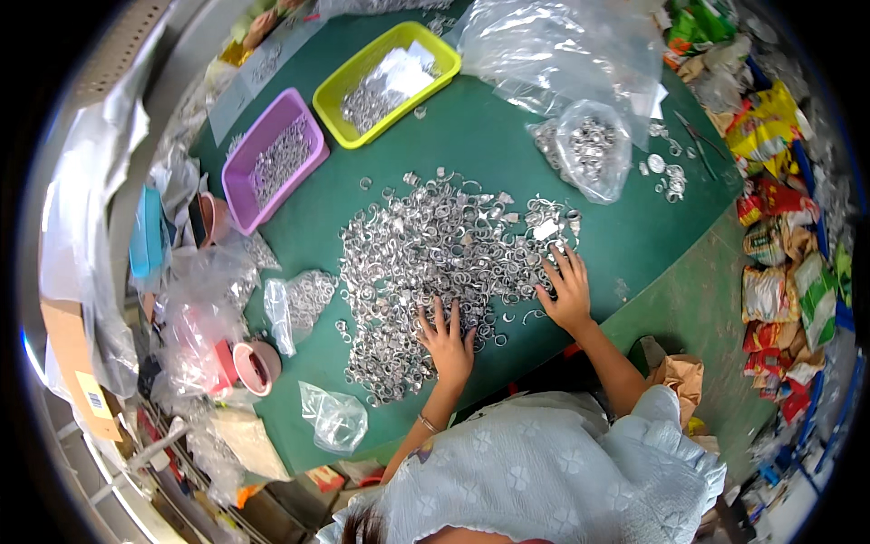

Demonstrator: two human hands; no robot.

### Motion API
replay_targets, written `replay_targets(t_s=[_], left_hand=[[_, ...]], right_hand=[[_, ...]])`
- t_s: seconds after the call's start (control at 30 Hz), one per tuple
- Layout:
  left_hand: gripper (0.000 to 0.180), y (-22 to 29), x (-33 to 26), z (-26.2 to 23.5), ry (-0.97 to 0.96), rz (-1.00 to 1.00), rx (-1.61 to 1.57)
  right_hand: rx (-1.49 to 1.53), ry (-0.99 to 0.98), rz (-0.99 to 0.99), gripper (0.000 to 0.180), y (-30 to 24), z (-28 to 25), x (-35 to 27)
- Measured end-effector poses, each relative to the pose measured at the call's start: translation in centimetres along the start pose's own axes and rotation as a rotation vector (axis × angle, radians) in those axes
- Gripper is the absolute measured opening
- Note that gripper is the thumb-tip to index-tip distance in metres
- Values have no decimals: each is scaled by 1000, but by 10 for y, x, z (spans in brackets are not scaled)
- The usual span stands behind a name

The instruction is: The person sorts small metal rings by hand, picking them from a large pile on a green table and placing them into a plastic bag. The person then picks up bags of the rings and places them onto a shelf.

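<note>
A wide heap of silvery metal rings point(426, 245) is spread over the green table point(299, 363). My left hand point(449, 344) rests at the near edge of the heap, fingers spread, fingertips touching the rings. At the heap's right edge lies my right hand point(568, 292), its fingers apart and reaching onto the outermost pieces. A small white tag point(546, 230) sits among the rings just beyond that hand. Neither hand appears to hold anything, though the left fingertips partly merge with the rings.
Behind the heap stand a purple basket point(237, 181) and a yellow-green basket point(331, 118), both with small metal parts. Bags of rings point(594, 150) point(311, 295) lie at far right and left. Pliers point(698, 145) rest near the right edge; a pink cup point(257, 367) stands left.
</note>
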State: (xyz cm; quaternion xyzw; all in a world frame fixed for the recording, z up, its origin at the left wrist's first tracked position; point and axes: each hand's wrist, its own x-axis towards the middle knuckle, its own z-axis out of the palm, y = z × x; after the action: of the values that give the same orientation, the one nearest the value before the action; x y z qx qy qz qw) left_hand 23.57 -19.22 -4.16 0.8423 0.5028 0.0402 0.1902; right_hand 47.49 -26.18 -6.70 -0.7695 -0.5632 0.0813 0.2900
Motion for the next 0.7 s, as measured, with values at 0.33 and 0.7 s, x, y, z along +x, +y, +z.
replay_targets(t_s=[0.33, 0.7], left_hand=[[52, 13, -23, 16, 39, 62, -34], [44, 14, -60, 28, 210, 141, -119]], right_hand=[[26, -7, -142, 48, 3, -7, 10], [127, -17, -346, 36, 4, -1, -5]])
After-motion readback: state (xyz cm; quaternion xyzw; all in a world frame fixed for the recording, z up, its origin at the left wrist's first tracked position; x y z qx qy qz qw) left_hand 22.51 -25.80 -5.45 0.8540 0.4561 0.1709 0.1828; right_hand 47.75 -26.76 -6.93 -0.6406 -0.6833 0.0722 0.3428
